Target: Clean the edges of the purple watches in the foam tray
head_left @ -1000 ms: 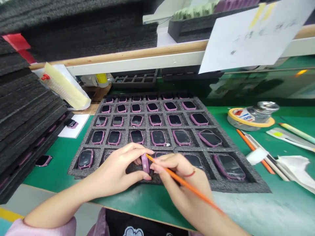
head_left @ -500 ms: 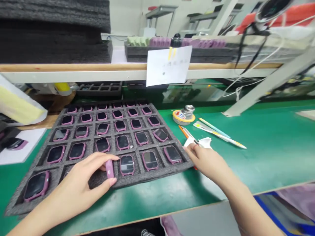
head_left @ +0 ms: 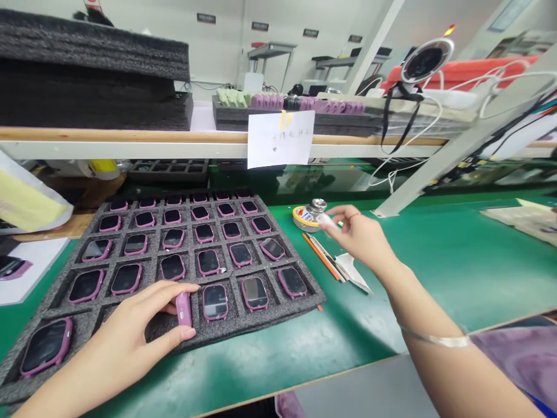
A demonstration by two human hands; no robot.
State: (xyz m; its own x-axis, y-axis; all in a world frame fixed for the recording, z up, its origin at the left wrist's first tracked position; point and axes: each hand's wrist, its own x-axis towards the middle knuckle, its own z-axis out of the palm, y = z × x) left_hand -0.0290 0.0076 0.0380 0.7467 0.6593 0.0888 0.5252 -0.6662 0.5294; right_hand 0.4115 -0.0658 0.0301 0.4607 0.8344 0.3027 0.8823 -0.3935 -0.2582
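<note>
My left hand (head_left: 139, 328) pinches a pink smartwatch body (head_left: 183, 309) on its edge between thumb and forefinger, over the front row of a grey foam tray (head_left: 270, 310). The tray holds several pink watch bodies lying screen up in its cells. My right hand (head_left: 357, 233) is lifted to the right of the tray, with its fingers closed on a small white piece (head_left: 325, 219), close to a yellow tape roll (head_left: 304, 219) that has a small metal container (head_left: 316, 205) on it. An orange stick (head_left: 322, 258) and other thin tools lie on the green mat below that hand.
A white cloth scrap (head_left: 354, 271) lies beside the tools. A shelf (head_left: 130, 139) above the bench carries stacked foam sheets (head_left: 91, 75), trays of parts and a hanging paper note (head_left: 279, 139). A slanted white frame bar (head_left: 456, 151) and cables stand at the right. A plastic bag (head_left: 26, 203) lies at the left.
My right hand dropped the orange stick, took a small white piece from the tools and rose toward the tape roll. My left hand kept the watch body. The view swung right.
</note>
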